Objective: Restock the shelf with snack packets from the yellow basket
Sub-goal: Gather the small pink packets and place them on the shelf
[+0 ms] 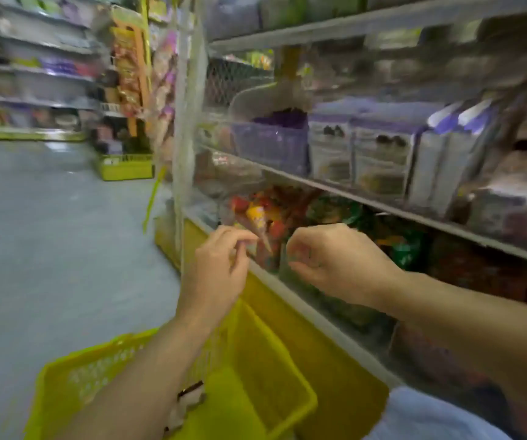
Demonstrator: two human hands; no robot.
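Observation:
The yellow basket (275,354) stands on the floor below my arms, with a small dark and white packet (191,396) lying in it. Both hands are up at the lowest shelf (329,315). A colourful snack packet (263,236) with red and yellow contents sits between them at the shelf's front. My left hand (219,265) pinches its left edge with curled fingers. On the packet's right side, my right hand (335,262) curls its fingers and thumb round the edge. Motion blur hides the finer detail of both grips.
More red, orange and green packets (392,236) fill the lowest shelf. Purple and white boxes (379,154) line the shelf above. A white upright post (181,154) ends the rack at left. Grey floor (49,233) stretches left toward another yellow basket (125,168) and far shelves.

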